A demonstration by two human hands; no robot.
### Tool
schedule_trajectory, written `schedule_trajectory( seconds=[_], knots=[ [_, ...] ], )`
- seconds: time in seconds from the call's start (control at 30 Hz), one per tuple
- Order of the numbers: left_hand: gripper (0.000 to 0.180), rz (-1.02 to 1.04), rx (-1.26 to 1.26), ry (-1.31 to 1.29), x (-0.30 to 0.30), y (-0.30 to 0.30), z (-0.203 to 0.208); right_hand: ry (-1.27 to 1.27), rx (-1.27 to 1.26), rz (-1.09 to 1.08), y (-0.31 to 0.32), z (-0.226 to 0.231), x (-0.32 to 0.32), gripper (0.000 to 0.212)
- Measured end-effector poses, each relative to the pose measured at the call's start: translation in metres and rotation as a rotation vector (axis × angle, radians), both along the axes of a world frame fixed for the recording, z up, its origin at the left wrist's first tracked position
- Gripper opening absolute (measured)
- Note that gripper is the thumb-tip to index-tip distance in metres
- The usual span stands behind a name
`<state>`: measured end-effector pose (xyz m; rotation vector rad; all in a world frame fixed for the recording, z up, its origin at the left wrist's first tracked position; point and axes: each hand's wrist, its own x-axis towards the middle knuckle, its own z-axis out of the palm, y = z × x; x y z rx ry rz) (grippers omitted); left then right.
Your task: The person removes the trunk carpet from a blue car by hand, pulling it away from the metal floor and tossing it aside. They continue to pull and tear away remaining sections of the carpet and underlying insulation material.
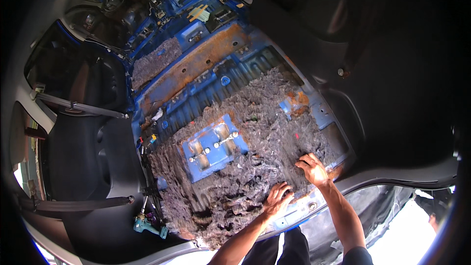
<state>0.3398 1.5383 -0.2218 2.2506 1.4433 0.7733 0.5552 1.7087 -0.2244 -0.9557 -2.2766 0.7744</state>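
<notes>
A thick, shaggy layer of grey felt padding [255, 157] covers the rear part of a vehicle's bare floor. Its surface is torn and lumpy. My left hand [278, 200] lies on the padding close to the rear sill, fingers apart and slightly bent. Farther right and a little ahead, my right hand [312, 169] has its fingers curled into the felt near the padding's right edge; its fingertips are partly hidden. A blue metal plate [211, 149] with silver fittings shows through an opening in the padding.
A teal cordless drill [149, 226] rests at the rear left, beside black seat-belt straps [83, 203]. Rusty, ribbed blue floor metal [206, 61] stretches forward to a smaller felt piece [157, 64]. Dark side trim panels [392, 93] flank the floor.
</notes>
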Motion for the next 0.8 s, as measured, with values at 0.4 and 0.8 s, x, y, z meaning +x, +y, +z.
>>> schedule_trajectory(
  seconds=[0.4, 0.8],
  knots=[
    [0.025, 0.081, -0.147, 0.085, 0.004, -0.003, 0.001, -0.161, -0.072, -0.231, -0.036, 0.017, 0.016, 0.054],
    [0.019, 0.112, -0.197, 0.085, 0.004, -0.004, 0.003, -0.079, -0.016, -0.514, 0.034, 0.013, -0.003, 0.016]
  ],
)
